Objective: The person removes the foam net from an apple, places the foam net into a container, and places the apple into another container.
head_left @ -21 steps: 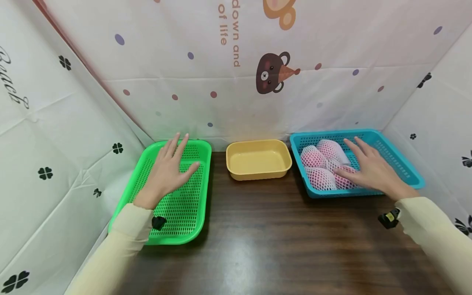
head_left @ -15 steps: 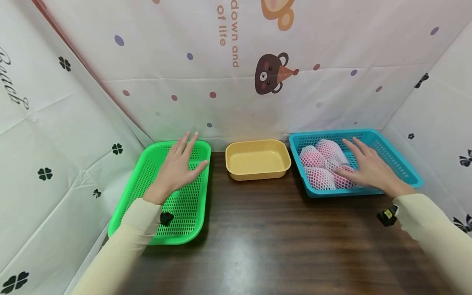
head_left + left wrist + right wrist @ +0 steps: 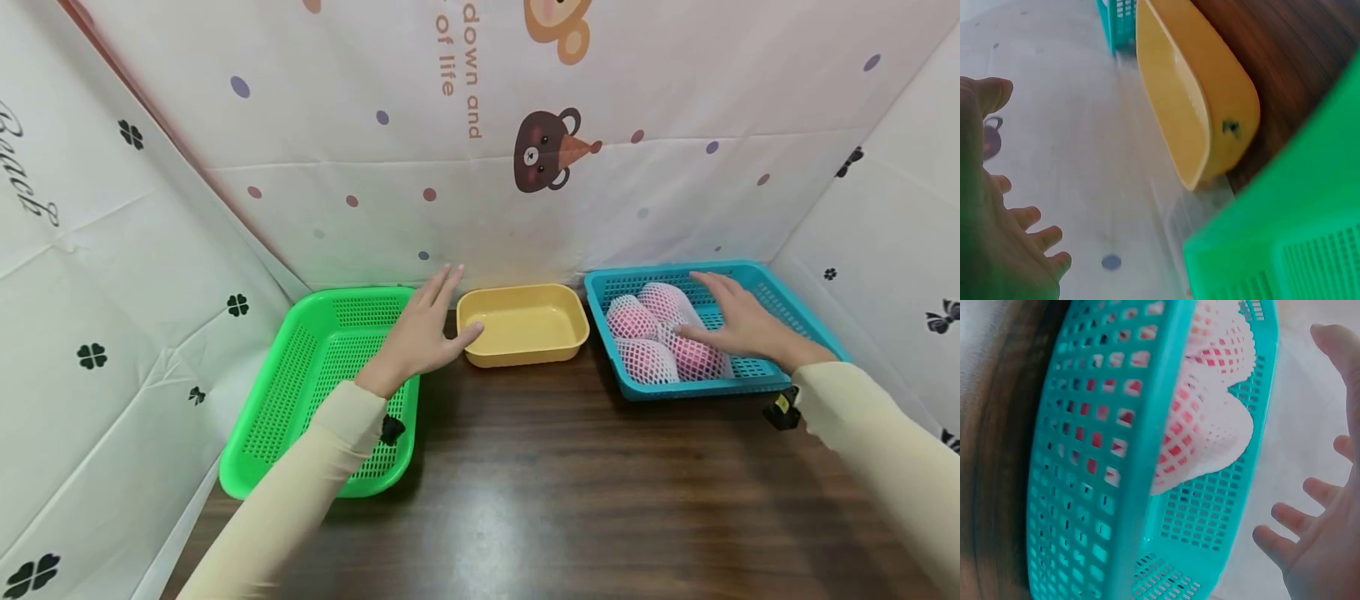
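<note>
My left hand (image 3: 418, 332) hovers with fingers spread between the green basket (image 3: 262, 417) and the small yellow tub (image 3: 528, 329), holding nothing. In the left wrist view the hand is at the left, apart from the yellow tub (image 3: 1229, 94). Over the blue basket (image 3: 675, 389) is my right hand (image 3: 742, 321), fingers extended, holding nothing. Several pink round things (image 3: 647, 361) in white foam netting lie at that basket's left side. One netted pink thing (image 3: 1179, 437) shows up close in the right wrist view, apart from the fingers; what is inside the netting is unclear.
Patterned white cloth (image 3: 337, 133) stands behind the containers and along both sides. The dark wooden table (image 3: 562, 467) extends in front of them. Each sleeve has a small black device (image 3: 783, 408) near the wrist.
My left hand has moved right, from above the green basket to near the yellow tub. The right hand has stayed over the blue basket, with little movement. The view has shifted slightly.
</note>
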Motion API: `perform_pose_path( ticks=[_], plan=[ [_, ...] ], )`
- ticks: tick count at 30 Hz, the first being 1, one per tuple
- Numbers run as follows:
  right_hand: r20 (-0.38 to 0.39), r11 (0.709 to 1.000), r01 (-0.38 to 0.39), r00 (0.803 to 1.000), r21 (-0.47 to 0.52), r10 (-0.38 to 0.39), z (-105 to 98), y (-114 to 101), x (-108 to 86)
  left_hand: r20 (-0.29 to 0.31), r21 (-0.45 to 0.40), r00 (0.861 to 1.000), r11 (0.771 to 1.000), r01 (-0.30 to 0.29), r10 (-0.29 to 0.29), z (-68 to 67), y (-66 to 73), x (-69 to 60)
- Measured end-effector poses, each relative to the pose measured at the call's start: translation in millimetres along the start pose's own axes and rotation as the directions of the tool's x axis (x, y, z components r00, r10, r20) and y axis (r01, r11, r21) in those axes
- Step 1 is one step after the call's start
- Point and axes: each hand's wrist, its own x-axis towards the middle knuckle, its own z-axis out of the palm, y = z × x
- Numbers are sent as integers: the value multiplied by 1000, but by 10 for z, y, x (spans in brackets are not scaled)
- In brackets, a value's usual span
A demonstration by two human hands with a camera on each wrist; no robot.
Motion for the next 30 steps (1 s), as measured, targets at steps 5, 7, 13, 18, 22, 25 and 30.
perform_pose_path(
  ticks=[5,7,13,18,22,25,30],
  plan=[
    [44,1000,-12,999,27,11,-55,22,135,7,-57,1000,998,-14,14,123,143,120],
    [65,999,-25,998,44,22,-69,31,185,8,-72,1000,997,-22,22,173,209,173],
    [107,994,-78,992,71,70,-92,67,287,32,-98,999,995,-28,31,357,434,306],
    [142,989,-124,984,86,111,-85,105,356,50,-86,998,996,-20,24,525,588,359],
    [161,987,-142,978,70,129,-55,145,432,67,-83,997,996,-33,39,640,682,393],
    [172,987,-152,975,54,141,-46,166,471,85,-95,995,995,-42,50,728,762,413],
    [193,983,-180,966,34,170,-81,194,515,107,-141,991,988,-66,81,902,879,434]
  ],
)
